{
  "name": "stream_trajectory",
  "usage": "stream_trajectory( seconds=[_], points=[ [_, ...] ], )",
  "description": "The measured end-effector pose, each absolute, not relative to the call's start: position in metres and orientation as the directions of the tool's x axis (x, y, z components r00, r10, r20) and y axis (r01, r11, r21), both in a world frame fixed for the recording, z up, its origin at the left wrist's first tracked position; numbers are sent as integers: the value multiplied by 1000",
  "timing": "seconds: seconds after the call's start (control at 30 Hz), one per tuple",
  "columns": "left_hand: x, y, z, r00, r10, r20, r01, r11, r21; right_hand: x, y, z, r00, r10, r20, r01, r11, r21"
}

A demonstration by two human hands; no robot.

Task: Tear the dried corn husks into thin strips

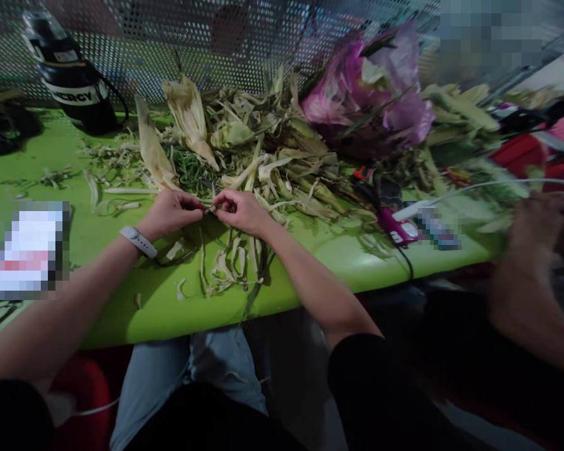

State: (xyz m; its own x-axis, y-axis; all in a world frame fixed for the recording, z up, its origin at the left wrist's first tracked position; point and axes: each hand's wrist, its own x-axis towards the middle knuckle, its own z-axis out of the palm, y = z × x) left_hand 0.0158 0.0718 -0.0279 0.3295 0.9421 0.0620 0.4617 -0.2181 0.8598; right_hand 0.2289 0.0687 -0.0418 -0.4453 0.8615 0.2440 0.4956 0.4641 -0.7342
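Note:
My left hand (171, 213) and my right hand (240, 211) meet over the green table (136, 313), fingertips almost touching. Both are pinched closed on a thin pale strip of corn husk (210, 208) held between them. A white band (138, 242) sits on my left wrist. Loose husk strips (230, 266) lie on the table just below my hands. Behind them spreads a big heap of dried corn husks (263, 156), with green strands (192, 169) among it.
A pink-purple plastic bag (366, 88) rests on the heap at the back right. A black bag (75, 81) stands at the back left against a perforated metal wall. A pink device with a cable (399, 228) lies to the right. Another person's arm (535, 275) is at the right edge.

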Motion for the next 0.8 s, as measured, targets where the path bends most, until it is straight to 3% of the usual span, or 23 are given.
stream_trajectory(
  seconds=[0.4,0.8],
  points=[
    [18,71,-29,296,953,-58,272,-26,962,227,66,-40,-446,852,275,575,508,-641],
    [19,70,-31,321,947,4,291,-103,951,226,68,-44,-426,856,293,577,506,-641]
  ],
)
